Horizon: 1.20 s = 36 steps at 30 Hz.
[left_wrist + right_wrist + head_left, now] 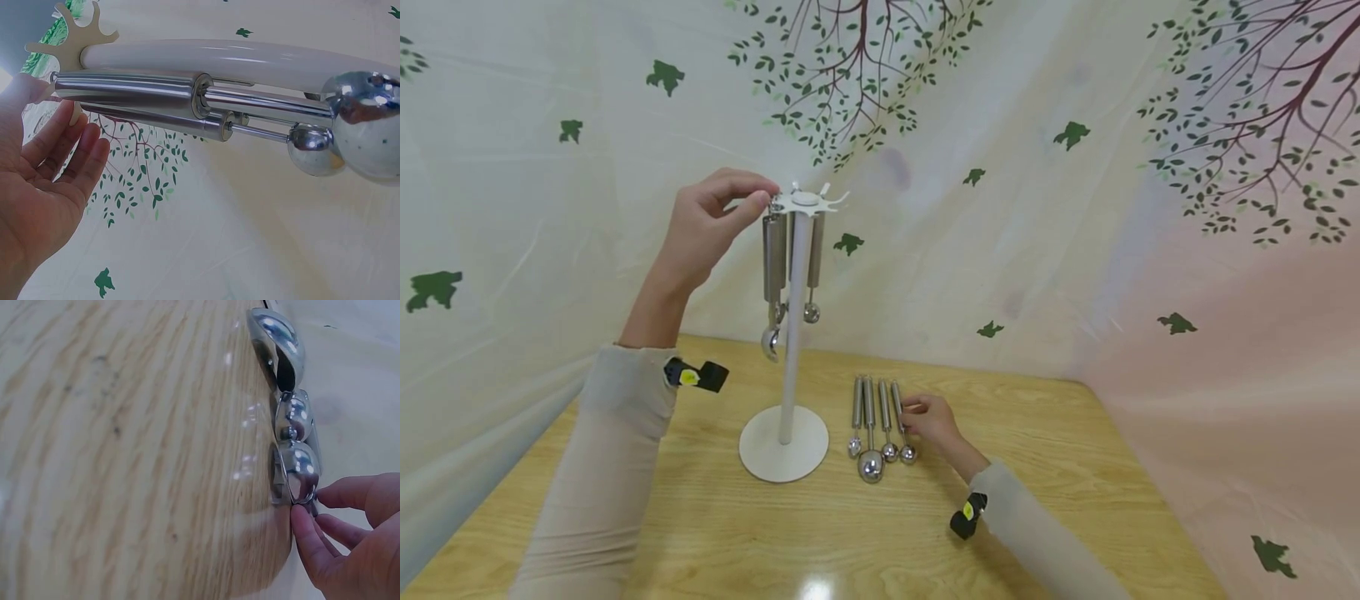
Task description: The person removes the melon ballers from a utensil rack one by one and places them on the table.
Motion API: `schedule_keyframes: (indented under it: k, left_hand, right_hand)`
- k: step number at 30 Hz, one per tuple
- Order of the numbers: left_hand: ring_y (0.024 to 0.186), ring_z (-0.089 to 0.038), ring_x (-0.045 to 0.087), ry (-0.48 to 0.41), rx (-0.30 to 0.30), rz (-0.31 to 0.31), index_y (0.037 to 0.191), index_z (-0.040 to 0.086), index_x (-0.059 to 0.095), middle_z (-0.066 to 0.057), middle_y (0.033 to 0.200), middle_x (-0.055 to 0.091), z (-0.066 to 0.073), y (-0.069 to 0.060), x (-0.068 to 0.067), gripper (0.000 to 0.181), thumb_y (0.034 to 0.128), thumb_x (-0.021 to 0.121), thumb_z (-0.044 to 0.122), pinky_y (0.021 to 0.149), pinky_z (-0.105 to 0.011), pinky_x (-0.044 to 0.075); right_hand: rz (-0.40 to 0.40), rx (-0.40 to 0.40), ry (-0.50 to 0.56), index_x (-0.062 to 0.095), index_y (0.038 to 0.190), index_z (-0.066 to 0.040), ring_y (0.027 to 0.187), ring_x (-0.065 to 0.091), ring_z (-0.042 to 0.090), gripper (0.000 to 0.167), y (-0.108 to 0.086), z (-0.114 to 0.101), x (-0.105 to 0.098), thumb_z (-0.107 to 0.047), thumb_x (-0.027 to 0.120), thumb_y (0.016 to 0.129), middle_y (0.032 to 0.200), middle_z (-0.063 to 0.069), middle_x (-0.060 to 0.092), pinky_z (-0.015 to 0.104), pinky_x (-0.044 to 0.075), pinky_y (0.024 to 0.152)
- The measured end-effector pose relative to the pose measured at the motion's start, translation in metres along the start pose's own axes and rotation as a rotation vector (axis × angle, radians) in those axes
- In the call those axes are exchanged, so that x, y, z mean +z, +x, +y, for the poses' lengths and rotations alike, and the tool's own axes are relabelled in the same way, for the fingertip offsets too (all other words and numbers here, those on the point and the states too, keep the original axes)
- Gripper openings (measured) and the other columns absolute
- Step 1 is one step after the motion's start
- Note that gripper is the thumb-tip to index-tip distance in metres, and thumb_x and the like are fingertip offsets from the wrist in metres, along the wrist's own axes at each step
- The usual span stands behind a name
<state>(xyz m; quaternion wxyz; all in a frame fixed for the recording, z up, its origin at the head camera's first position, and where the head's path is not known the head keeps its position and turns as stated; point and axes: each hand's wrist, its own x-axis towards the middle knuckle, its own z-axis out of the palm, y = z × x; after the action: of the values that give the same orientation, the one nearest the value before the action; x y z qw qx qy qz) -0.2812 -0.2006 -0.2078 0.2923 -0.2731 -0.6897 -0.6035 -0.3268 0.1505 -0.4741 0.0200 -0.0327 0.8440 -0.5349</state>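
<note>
My left hand point(700, 229) is at the top of a white stand point(801, 292), thumb and forefinger pinching the looped end of a hanging metal utensil point(772, 258). The left wrist view shows that utensil's handle point(131, 86) running from the left hand's point(53, 169) fingertips, beside the hooked rack top point(74, 44). Down on the table, my right hand point(934, 421) pinches the rightmost of several metal utensils point(897, 406) lying side by side. In the right wrist view, the right hand's point(350, 537) thumb and fingers close around it just behind its round bowl point(303, 472).
Other metal utensils point(815, 258) hang from the stand, whose round white base point(784, 467) rests on the wooden table point(760, 533). More utensils point(870, 417) lie right of the base. A curtain point(925, 275) printed with leaves and branches stands behind the table.
</note>
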Motion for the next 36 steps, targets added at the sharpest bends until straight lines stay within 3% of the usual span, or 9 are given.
schedule_keyframes:
  k: [5,11,19,36]
  left_hand:
    - [0.113,-0.016,0.056,-0.016,0.009,0.003,0.114,0.001,0.075,0.003,0.112,0.067,-0.0007,-0.0001,0.0004,0.020,0.0988,0.065,0.010,0.098,-0.017,0.053]
    - [0.111,-0.016,0.057,-0.044,0.016,0.002,0.113,0.001,0.075,0.002,0.111,0.067,-0.0011,0.0004,0.0008,0.019,0.0983,0.065,0.009,0.097,-0.016,0.053]
    - [0.111,-0.016,0.057,-0.046,0.014,0.002,0.113,0.001,0.075,0.002,0.111,0.067,-0.0025,0.0012,0.0002,0.019,0.0985,0.065,0.009,0.096,-0.016,0.053]
    - [0.114,-0.016,0.057,-0.011,0.005,-0.009,0.116,0.002,0.074,0.004,0.113,0.068,-0.0019,0.0020,-0.0010,0.021,0.0993,0.065,0.010,0.101,-0.019,0.052]
  right_hand:
    - [0.007,-0.042,-0.124,0.072,0.109,0.008,0.061,0.065,0.014,0.022,-0.0043,0.0014,-0.0009,0.004,0.070,0.087,0.088,0.020,0.072,0.028,0.061,0.060]
    - [0.003,-0.057,-0.163,0.071,0.110,0.008,0.062,0.066,0.014,0.023,-0.0083,0.0013,-0.0020,0.002,0.070,0.088,0.090,0.020,0.072,0.028,0.061,0.061]
    - [-0.021,-0.038,-0.113,0.070,0.113,0.009,0.074,0.069,0.016,0.027,-0.0101,0.0021,-0.0044,0.002,0.073,0.087,0.097,0.022,0.072,0.030,0.063,0.067]
    - [-0.048,0.037,-0.020,0.065,0.122,0.009,0.075,0.070,0.019,0.034,-0.0070,-0.0022,-0.0060,-0.002,0.071,0.091,0.101,0.023,0.069,0.031,0.064,0.071]
